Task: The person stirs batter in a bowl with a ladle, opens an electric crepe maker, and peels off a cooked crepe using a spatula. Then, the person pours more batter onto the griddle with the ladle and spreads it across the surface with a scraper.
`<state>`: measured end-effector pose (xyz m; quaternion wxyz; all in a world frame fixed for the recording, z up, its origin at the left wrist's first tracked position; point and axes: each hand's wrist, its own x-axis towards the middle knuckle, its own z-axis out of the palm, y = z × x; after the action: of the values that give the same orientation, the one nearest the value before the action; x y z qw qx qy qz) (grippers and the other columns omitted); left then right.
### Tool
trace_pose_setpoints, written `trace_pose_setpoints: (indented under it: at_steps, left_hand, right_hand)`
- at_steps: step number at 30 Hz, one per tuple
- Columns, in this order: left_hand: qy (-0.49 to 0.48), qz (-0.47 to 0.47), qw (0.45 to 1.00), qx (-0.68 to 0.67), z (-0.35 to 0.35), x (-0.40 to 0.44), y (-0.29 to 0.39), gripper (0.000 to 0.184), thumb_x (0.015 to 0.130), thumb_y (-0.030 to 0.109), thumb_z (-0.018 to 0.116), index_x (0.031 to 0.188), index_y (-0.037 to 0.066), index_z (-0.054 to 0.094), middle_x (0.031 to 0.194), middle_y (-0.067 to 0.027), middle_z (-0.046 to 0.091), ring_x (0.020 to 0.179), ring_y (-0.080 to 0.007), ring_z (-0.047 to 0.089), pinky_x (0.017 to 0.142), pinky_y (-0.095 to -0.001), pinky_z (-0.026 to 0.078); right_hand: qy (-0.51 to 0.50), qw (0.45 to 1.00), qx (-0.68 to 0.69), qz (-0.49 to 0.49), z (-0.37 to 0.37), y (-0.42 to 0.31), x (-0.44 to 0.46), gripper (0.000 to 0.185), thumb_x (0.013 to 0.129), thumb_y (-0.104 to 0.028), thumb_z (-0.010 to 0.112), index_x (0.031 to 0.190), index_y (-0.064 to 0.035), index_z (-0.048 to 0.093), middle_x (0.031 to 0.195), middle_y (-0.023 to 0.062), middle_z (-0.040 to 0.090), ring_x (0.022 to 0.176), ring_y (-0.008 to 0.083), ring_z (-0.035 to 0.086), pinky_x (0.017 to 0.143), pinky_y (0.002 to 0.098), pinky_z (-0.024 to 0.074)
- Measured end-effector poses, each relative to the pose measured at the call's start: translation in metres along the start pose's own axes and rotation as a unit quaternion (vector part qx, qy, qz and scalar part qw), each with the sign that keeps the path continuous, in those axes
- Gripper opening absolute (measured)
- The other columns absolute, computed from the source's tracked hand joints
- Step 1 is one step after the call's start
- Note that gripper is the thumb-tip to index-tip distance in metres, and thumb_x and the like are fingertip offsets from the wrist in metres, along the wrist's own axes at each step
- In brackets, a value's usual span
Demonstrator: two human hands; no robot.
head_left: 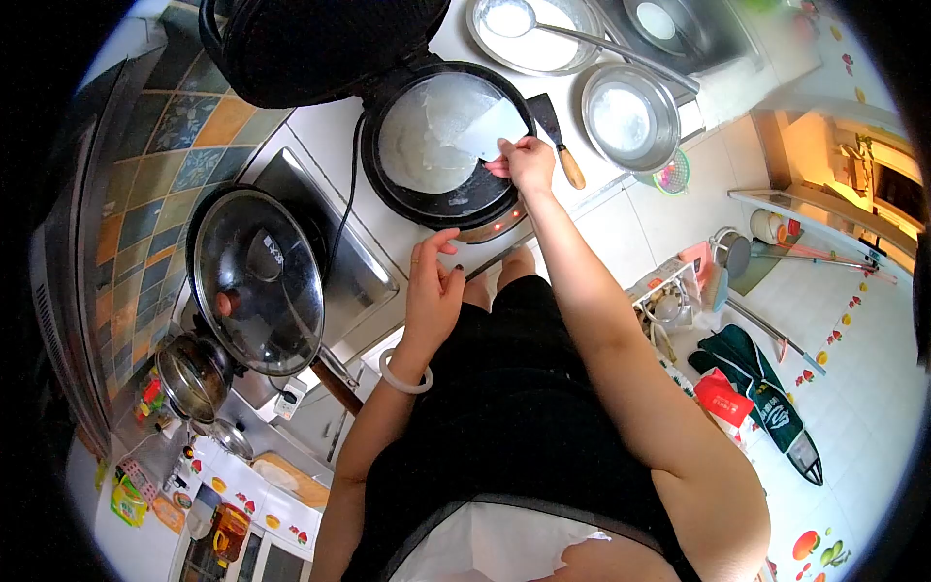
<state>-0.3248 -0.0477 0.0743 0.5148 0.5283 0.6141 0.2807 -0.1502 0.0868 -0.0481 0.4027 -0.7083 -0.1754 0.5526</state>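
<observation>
My right hand (pixel 529 163) pinches a white plastic scraper (pixel 493 128), whose flat edge lies on a thin, pale sheet of batter (pixel 412 145). The batter spreads over most of the round black electric griddle (pixel 456 207), leaving bare black plate along the near side. Raised behind it is the griddle's dark lid (pixel 301 48). My left hand (pixel 433 296) hovers near the griddle's front left edge, fingers loosely bent and apart, holding nothing. Beside the griddle on the right lies a turner (pixel 570 167) with a black blade and wooden handle.
Right of the griddle stand a metal bowl (pixel 632 118) with whitish liquid and a larger basin (pixel 536 60) with a ladle (pixel 621 50) across it. To the left, a glass-lidded pan (pixel 260 291) sits on the stove. A black cord (pixel 349 199) runs between them.
</observation>
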Motion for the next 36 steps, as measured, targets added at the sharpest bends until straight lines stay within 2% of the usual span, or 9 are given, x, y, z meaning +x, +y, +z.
trace_pose_setpoints:
  at_steps: [6, 9, 13, 14, 20, 24, 27, 31, 36]
  left_hand:
    - [-0.006, 0.012, 1.0, 0.01, -0.001, -0.001, 0.002, 0.05, 0.078, -0.008, 0.051, 0.127, 0.006, 0.05, 0.105, -0.0076, 0.052, 0.062, -0.006, 0.041, 0.059, -0.0206, 0.038]
    - [-0.014, 0.007, 1.0, 0.005, -0.002, -0.002, 0.006, 0.05, 0.078, -0.008, 0.051, 0.126, 0.005, 0.05, 0.105, -0.0077, 0.052, 0.062, -0.006, 0.041, 0.059, -0.0206, 0.038]
    - [-0.011, 0.021, 1.0, 0.003, -0.002, -0.003, 0.003, 0.05, 0.078, -0.009, 0.052, 0.126, 0.005, 0.051, 0.105, -0.0076, 0.052, 0.061, -0.0058, 0.041, 0.059, -0.0204, 0.038]
    - [-0.01, 0.018, 1.0, -0.001, -0.003, -0.004, 0.002, 0.05, 0.078, -0.009, 0.052, 0.126, 0.005, 0.051, 0.105, -0.0077, 0.052, 0.061, -0.0057, 0.041, 0.058, -0.0203, 0.038]
    - [0.001, 0.013, 1.0, -0.001, -0.008, -0.007, -0.001, 0.05, 0.078, -0.009, 0.052, 0.126, 0.005, 0.051, 0.105, -0.0075, 0.051, 0.061, -0.0057, 0.041, 0.059, -0.0203, 0.039]
    - [0.006, 0.006, 1.0, -0.008, -0.009, -0.009, 0.0, 0.05, 0.078, -0.009, 0.052, 0.126, 0.005, 0.051, 0.106, -0.0071, 0.051, 0.061, -0.0056, 0.041, 0.059, -0.0201, 0.039]
    - [0.01, 0.009, 1.0, 0.003, -0.009, -0.01, -0.002, 0.05, 0.078, -0.009, 0.053, 0.126, 0.005, 0.05, 0.107, -0.007, 0.051, 0.062, -0.0056, 0.041, 0.059, -0.0201, 0.039]
    - [0.007, 0.004, 1.0, 0.001, -0.008, -0.009, -0.002, 0.05, 0.078, -0.009, 0.053, 0.126, 0.005, 0.05, 0.107, -0.0071, 0.051, 0.062, -0.006, 0.041, 0.059, -0.0204, 0.039]
    - [0.013, 0.012, 1.0, -0.004, -0.008, -0.007, 0.0, 0.05, 0.078, -0.009, 0.053, 0.125, 0.007, 0.051, 0.106, -0.0071, 0.05, 0.062, -0.0063, 0.041, 0.059, -0.0207, 0.039]
  right_hand:
    - [0.005, 0.997, 0.064, 0.048, -0.01, 0.011, -0.028, 0.018, 0.09, -0.003, 0.059, 0.084, 0.0088, 0.046, 0.073, 0.0239, 0.064, 0.061, 0.0294, 0.069, 0.048, 0.0323, 0.0592]
    - [0.018, 0.994, 0.078, 0.074, -0.005, 0.016, -0.045, 0.018, 0.091, -0.005, 0.059, 0.091, 0.0102, 0.048, 0.077, 0.0234, 0.065, 0.064, 0.0295, 0.07, 0.052, 0.0315, 0.0601]
    - [-0.055, 0.985, 0.127, 0.102, -0.005, 0.033, -0.064, 0.024, 0.094, -0.007, 0.054, 0.098, 0.0152, 0.045, 0.084, 0.0255, 0.064, 0.073, 0.0302, 0.07, 0.058, 0.0319, 0.061]
    - [-0.051, 0.983, 0.149, 0.099, -0.004, 0.036, -0.067, 0.023, 0.094, -0.005, 0.054, 0.095, 0.0137, 0.041, 0.078, 0.0256, 0.063, 0.068, 0.0315, 0.07, 0.055, 0.0343, 0.0611]
    - [-0.027, 0.991, 0.117, 0.061, 0.011, 0.008, -0.062, 0.025, 0.095, -0.008, 0.054, 0.097, 0.0139, 0.044, 0.087, 0.0264, 0.064, 0.076, 0.0318, 0.07, 0.06, 0.0319, 0.0609]
    - [-0.04, 0.992, 0.116, 0.043, 0.022, 0.004, -0.033, 0.024, 0.095, -0.008, 0.054, 0.093, 0.0143, 0.045, 0.086, 0.0266, 0.065, 0.075, 0.032, 0.07, 0.06, 0.0323, 0.0608]
    - [-0.055, 0.989, 0.127, 0.059, 0.018, 0.012, -0.019, 0.022, 0.093, -0.002, 0.053, 0.094, 0.0163, 0.041, 0.08, 0.0262, 0.064, 0.067, 0.0319, 0.07, 0.056, 0.0329, 0.0606]
    - [-0.037, 0.989, 0.121, 0.069, 0.005, 0.032, -0.036, 0.024, 0.091, -0.003, 0.055, 0.093, 0.0154, 0.039, 0.081, 0.0273, 0.063, 0.067, 0.0341, 0.069, 0.052, 0.0344, 0.0603]
    - [-0.029, 0.996, 0.057, 0.065, -0.007, 0.018, -0.069, 0.021, 0.091, -0.006, 0.058, 0.091, 0.0075, 0.041, 0.08, 0.0261, 0.064, 0.067, 0.0313, 0.07, 0.053, 0.0325, 0.06]
